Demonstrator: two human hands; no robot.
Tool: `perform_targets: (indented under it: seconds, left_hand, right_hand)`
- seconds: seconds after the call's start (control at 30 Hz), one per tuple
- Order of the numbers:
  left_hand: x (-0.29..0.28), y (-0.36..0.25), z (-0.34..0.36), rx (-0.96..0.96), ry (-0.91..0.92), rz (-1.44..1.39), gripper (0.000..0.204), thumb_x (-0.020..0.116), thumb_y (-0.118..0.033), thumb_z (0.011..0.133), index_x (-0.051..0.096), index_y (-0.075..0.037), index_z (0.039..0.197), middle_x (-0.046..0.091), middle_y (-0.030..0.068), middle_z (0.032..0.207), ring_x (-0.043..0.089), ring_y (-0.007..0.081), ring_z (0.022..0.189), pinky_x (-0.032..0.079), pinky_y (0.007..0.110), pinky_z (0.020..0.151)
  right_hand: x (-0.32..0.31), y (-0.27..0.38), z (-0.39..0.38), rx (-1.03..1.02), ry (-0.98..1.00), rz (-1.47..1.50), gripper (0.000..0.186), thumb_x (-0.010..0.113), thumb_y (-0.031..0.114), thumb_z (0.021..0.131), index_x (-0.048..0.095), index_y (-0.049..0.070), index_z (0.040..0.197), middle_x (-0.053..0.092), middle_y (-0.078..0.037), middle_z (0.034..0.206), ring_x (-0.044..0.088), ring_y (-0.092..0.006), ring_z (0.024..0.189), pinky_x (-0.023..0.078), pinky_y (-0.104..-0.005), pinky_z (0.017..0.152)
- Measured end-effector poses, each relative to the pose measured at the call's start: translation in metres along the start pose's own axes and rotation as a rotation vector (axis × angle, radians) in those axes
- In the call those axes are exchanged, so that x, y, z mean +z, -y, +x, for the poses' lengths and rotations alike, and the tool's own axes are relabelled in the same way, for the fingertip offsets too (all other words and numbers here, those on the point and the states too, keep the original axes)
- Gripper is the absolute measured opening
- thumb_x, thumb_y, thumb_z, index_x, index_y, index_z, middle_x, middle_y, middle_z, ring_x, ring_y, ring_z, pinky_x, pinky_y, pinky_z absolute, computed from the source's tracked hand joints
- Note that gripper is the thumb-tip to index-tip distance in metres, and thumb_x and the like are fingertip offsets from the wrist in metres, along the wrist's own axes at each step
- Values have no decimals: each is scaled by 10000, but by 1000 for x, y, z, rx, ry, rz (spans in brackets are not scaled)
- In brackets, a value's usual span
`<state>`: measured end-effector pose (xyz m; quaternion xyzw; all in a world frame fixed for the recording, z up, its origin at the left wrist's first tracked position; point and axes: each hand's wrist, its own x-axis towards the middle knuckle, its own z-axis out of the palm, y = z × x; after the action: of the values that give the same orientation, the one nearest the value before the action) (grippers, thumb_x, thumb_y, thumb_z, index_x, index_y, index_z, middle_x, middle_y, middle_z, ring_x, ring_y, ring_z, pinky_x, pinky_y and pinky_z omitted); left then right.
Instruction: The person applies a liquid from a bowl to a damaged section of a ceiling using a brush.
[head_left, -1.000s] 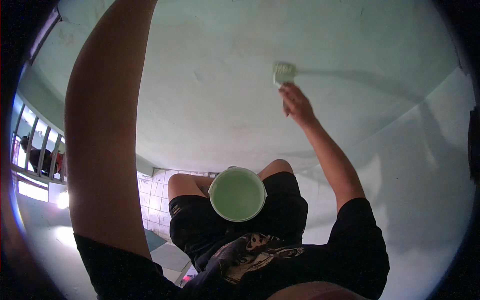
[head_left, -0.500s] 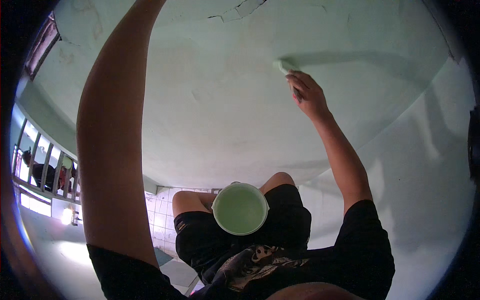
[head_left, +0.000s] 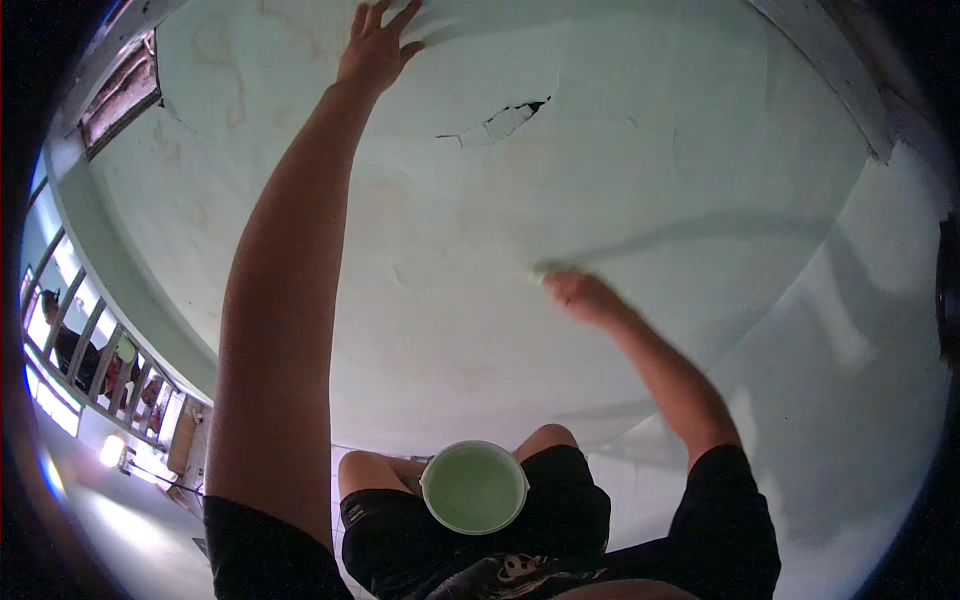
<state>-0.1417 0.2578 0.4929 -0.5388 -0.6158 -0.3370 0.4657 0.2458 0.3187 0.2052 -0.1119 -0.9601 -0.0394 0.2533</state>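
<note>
High on the pale green wall, my left hand rests with its fingers spread and nothing in it. My right hand is closed around a paintbrush, slightly blurred by motion. The pale bristles of the paintbrush meet the wall surface below the crack; its handle is hidden in my fist. Between my thighs sits a white-rimmed bucket of light green paint, which neither hand touches.
A jagged crack with a broken patch runs across the upper wall. At the left are a framed opening and a barred railing, with a person beyond it. Another wall joins at the right; a lamp glows at lower left.
My right hand has brought the paintbrush lower along the wall, toward the bucket. The view has tilted upward, so my left hand and more of the upper wall now show.
</note>
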Motion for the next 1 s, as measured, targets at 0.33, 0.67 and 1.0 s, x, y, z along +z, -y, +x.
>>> perform_targets:
  seconds: [0.33, 0.67, 1.0]
  left_hand:
    - [-23, -4, 1, -78, 156, -142, 712, 656, -294, 859, 268, -288, 1455, 156, 118, 1533, 138, 394, 1396, 251, 490, 1127]
    - [6, 50, 4, 131, -147, 179, 630, 574, -455, 882, 280, -376, 1433, 238, 87, 1504, 229, 365, 1371, 277, 451, 1126]
    - [-39, 1, -1, -158, 96, -18, 632, 621, -379, 863, 297, -456, 1401, 187, -27, 1532, 195, 285, 1402, 353, 632, 959]
  right_hand:
    - [-172, 31, 90, -226, -476, -429, 398, 659, -16, 704, 600, 89, 1083, 616, -72, 1128, 613, -271, 1001, 536, -370, 831]
    - [16, 33, 3, -163, 31, 1, 320, 688, 87, 730, 612, 58, 1039, 630, -94, 1077, 624, -235, 973, 549, -351, 785]
    - [-284, 14, 171, 39, -121, -202, 193, 647, 153, 844, 647, 77, 1021, 680, -125, 965, 664, -244, 857, 516, -337, 773]
